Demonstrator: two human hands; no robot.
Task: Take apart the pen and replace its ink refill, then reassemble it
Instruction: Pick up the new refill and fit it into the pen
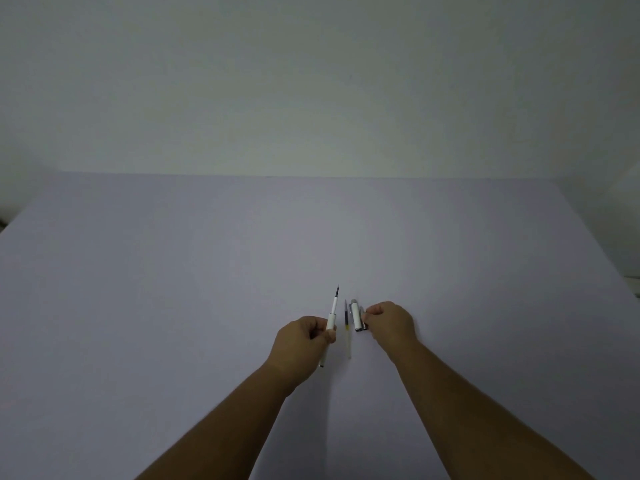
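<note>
My left hand (304, 341) grips a white pen body (331, 317) near its middle, the dark tip pointing away from me and the rear end sticking out below my fist. A loose ink refill (347, 330), dark at the far end and clear at the near end, lies on the table between my hands. To its right lies the white pen cap (356, 315) with a silver clip. My right hand (389, 322) pinches the cap's near end with the fingertips.
The pale lilac table (207, 271) spreads wide on all sides, meeting a plain wall at the back. Its right edge runs diagonally at the far right.
</note>
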